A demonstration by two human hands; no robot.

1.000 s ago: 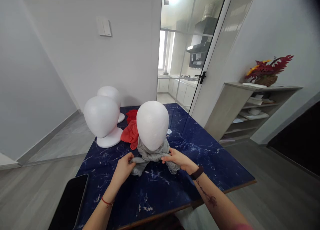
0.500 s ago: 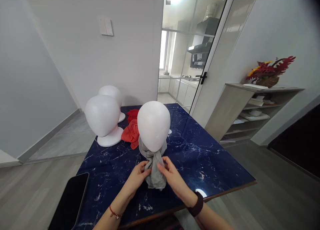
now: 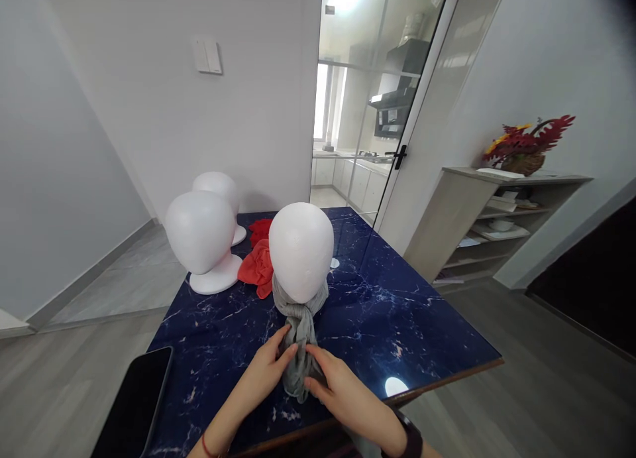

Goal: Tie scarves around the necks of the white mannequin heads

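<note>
A white foam mannequin head [image 3: 301, 249] stands on the dark blue marble-patterned table [image 3: 397, 325]. A grey scarf [image 3: 299, 339] is knotted round its neck, and the two ends hang down together onto the table. My left hand [image 3: 265, 372] lies on the left side of the hanging ends, fingers curled round the cloth. My right hand [image 3: 342, 392] presses on the right side of the same ends, fingers closed against them.
Two more white foam heads [image 3: 201, 236] stand at the table's far left, with red cloth [image 3: 257, 267] bunched beside them. A black phone [image 3: 133, 405] lies at the near left corner. A glass door and a shelf with a flower basket [image 3: 521, 150] are on the right.
My hands came in from holding the scarf ends apart at the knot, brought the ends together, and slid down them toward me.
</note>
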